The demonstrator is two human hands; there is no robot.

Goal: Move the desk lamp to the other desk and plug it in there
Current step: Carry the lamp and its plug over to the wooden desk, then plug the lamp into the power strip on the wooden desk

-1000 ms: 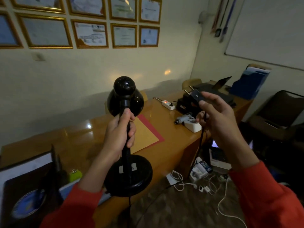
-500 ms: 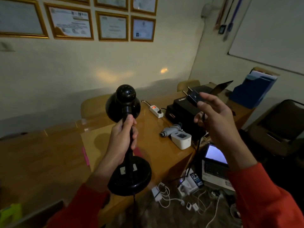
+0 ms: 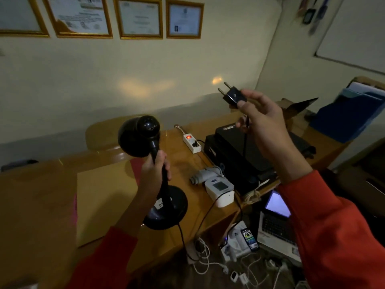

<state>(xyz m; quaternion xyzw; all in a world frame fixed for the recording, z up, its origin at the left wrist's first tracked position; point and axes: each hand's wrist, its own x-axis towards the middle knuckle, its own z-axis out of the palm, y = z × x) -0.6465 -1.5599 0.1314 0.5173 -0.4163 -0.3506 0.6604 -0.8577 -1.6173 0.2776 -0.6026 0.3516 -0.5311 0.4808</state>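
A black desk lamp [image 3: 139,138] with a round shade and round base hangs in the air over the wooden desk [image 3: 41,195]. My left hand [image 3: 155,171] grips its stem, just under the shade. My right hand [image 3: 264,130] holds the lamp's black two-pin plug [image 3: 233,97] up high, pins pointing up and left, above a black printer. The lamp's cord [image 3: 208,213] droops from the base and rises to my right hand. A white power strip [image 3: 192,142] with a lit red switch lies on the desk beyond the lamp.
A black printer [image 3: 235,155] and a white blood-pressure monitor [image 3: 219,191] with its grey cuff sit on the desk's right end. An open laptop [image 3: 277,217], a phone, chargers and tangled white cables lie on the floor. Blue file holders [image 3: 350,113] stand at the right.
The view has shifted closer to the desk's right end. The lamp has dropped lower over the desk and tilted, and my right hand has lifted the plug higher.
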